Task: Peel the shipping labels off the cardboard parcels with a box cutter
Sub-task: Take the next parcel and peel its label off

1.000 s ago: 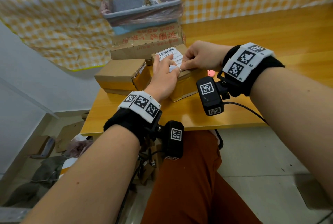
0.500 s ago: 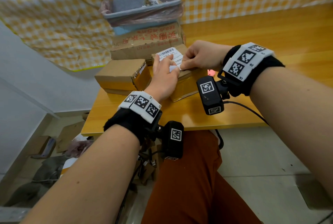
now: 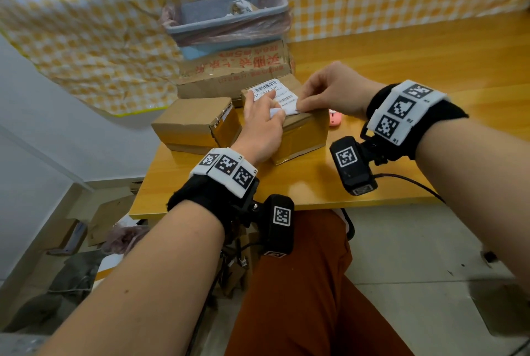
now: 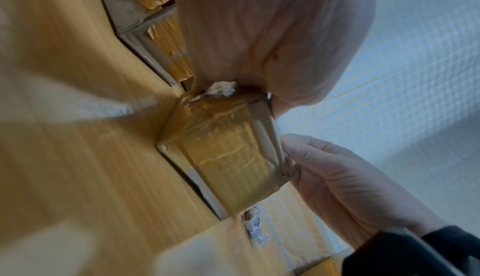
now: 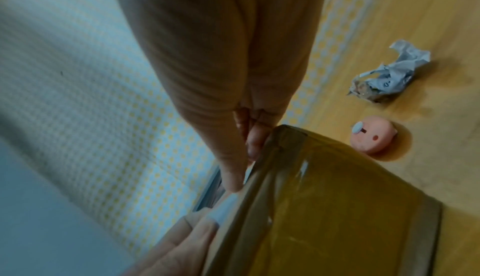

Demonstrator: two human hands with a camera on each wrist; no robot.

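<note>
A grey bin (image 3: 226, 15) is sitting at twelve o'clock behind a flat printed carton (image 3: 232, 69), a second box (image 3: 195, 122) is lying at nine o'clock of the taped parcel (image 3: 301, 137), and a pink round object (image 5: 374, 136) with a crumpled paper scrap (image 5: 389, 74) is resting at three o'clock on the table (image 3: 372, 54). Since a second ago both hands are staying almost where they were. The white shipping label (image 3: 282, 96) is lying on the parcel's top, the left hand (image 3: 262, 126) pressing on it with loosely bent fingers and a lifted white corner beside its fingertips, the right hand (image 3: 329, 89) pinching the label's three o'clock edge.
</note>
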